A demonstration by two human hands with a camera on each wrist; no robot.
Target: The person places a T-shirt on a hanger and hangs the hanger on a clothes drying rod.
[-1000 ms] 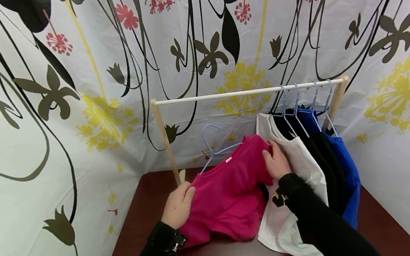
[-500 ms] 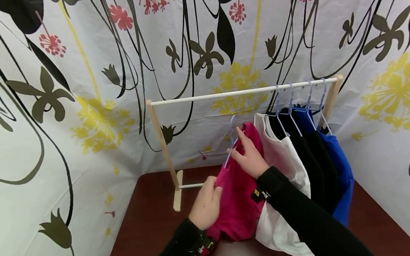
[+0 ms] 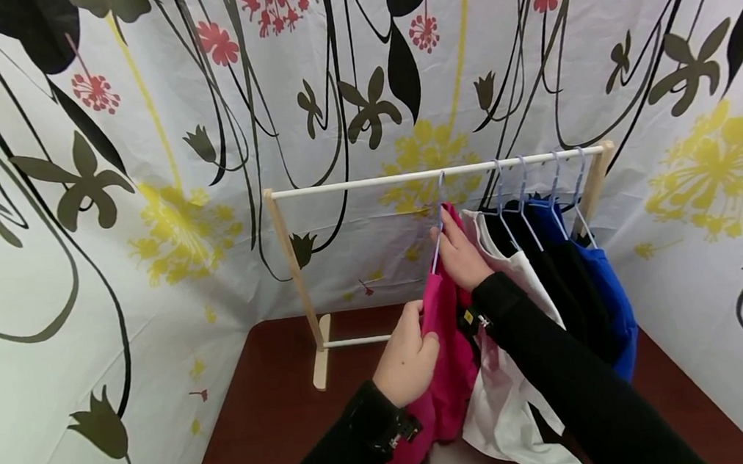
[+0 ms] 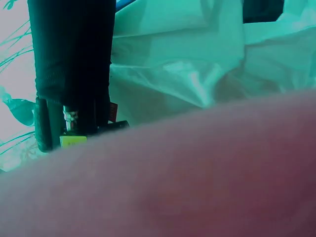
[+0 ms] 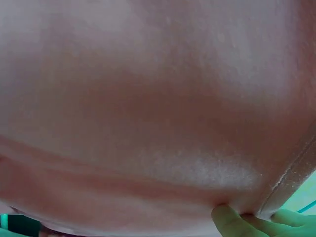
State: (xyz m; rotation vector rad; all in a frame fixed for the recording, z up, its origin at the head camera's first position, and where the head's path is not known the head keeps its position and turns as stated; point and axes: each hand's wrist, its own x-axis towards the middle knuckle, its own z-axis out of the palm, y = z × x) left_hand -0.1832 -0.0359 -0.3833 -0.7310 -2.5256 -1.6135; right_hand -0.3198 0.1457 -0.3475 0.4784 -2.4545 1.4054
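Pink shirt (image 3: 447, 358) fills both wrist views; left hand (image 3: 408, 361) pinches its edge, right hand (image 3: 461, 257) grips its hanger (image 3: 438, 215) at twelve o'clock.

The magenta shirt (image 3: 447, 358) hangs bunched on a pale blue hanger (image 3: 438, 215) hooked over the rail (image 3: 367, 181).

One wooden rack (image 3: 291, 248), centre of frame, one white rail (image 3: 367, 181) across top. Five pale blue hangers (image 3: 522, 188) hooked on rail, toward right. Garments, five: one pink shirt (image 3: 448, 362), one white (image 3: 514, 267), two black (image 3: 567, 274), one blue (image 3: 605, 292). My hands, two: left hand (image 3: 409, 358) lower centre, right hand (image 3: 461, 255) above it. One dark red counter (image 3: 268, 410) below.
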